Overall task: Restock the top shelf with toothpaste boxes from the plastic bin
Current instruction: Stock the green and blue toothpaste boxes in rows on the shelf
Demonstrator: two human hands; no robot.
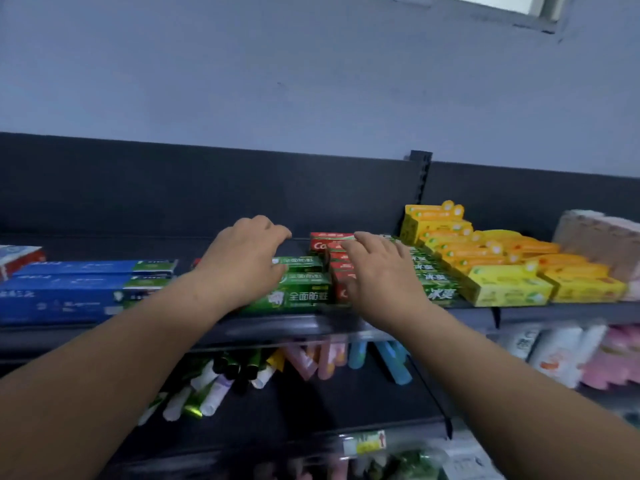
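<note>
Reaching onto the top shelf (554, 311), we are tidying stock — our left hand (242, 261) is curling its fingers (277, 234) over the green toothpaste boxes (304, 294), while our right hand (377, 275) is laying loose, straight fingers (365, 238) on the red toothpaste boxes (329, 245). The rows are looking largely filled, though bare shelf is showing behind the blue boxes (69, 292) — and the plastic bin is sitting out of view.
</note>
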